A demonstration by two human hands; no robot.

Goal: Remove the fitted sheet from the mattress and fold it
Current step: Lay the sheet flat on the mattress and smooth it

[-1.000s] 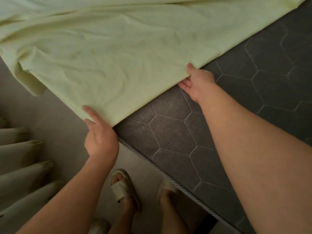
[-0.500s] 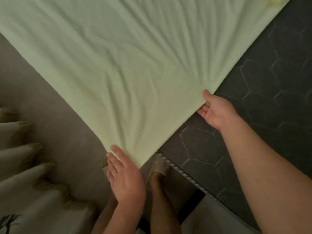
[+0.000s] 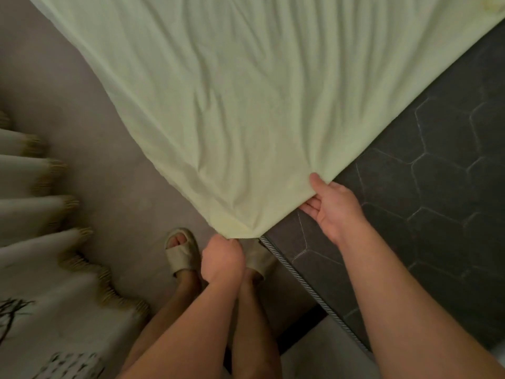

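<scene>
Fitted sheet (image 3: 246,105), pale green and creased, is spread across the far and centre of view, off the near right part of the mattress (image 3: 437,187). It tapers to a corner at near centre, hanging past the mattress edge over the grey floor (image 3: 82,105). Left hand (image 3: 222,259) is fisted, grip closed on that corner tip. Right hand (image 3: 333,206) pinches the sheet's right edge just right of the corner, thumb on top, fingers underneath, grip closed on fabric. Mattress surface is dark grey with hexagon quilting and a corded piping edge (image 3: 295,277) running near-right. Person's feet in beige slide sandals (image 3: 181,253) stand on the floor just beside the mattress edge. Fringed curtain folds (image 3: 41,214) at left, blurred.
</scene>
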